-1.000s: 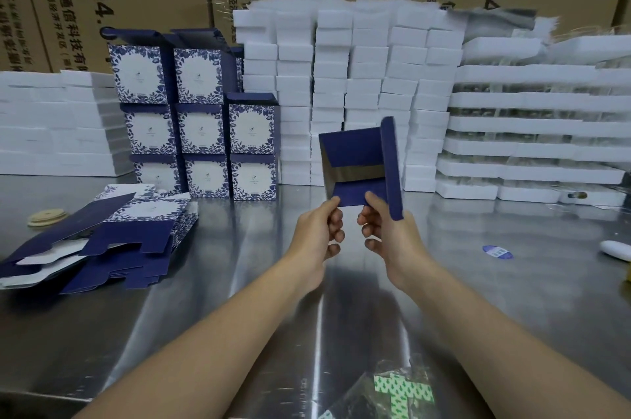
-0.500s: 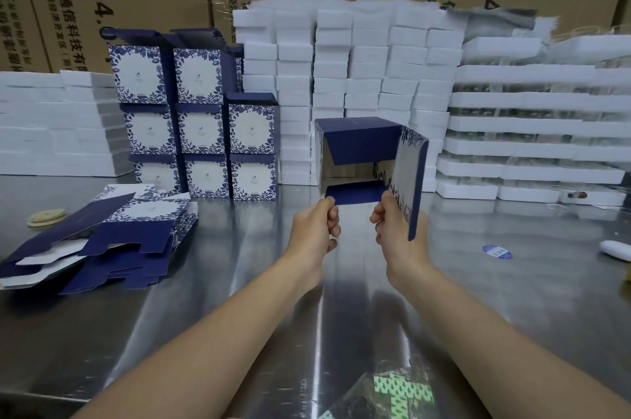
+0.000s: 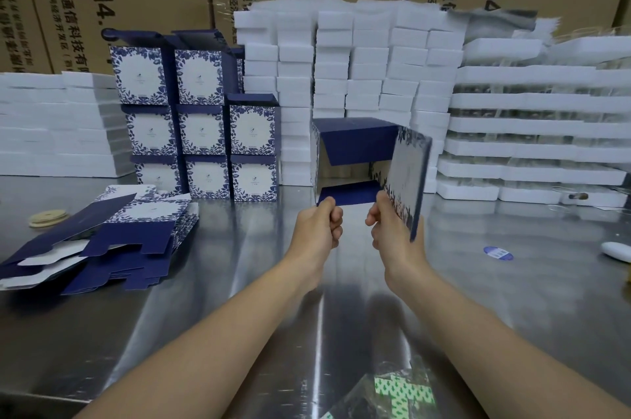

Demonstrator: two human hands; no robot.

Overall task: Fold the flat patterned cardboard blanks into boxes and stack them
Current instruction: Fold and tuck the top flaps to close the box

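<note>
Above the table [image 3: 512, 299], box [image 3: 355, 142] opened wider, patterned panel [image 3: 408, 176] apparently swung outward

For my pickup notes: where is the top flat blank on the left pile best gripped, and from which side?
Probably grip the top blank at its patterned right edge, coming from the right: it lies flat on the fanned pile, and that edge sits exposed, clear of the overlapping navy flaps.
</note>
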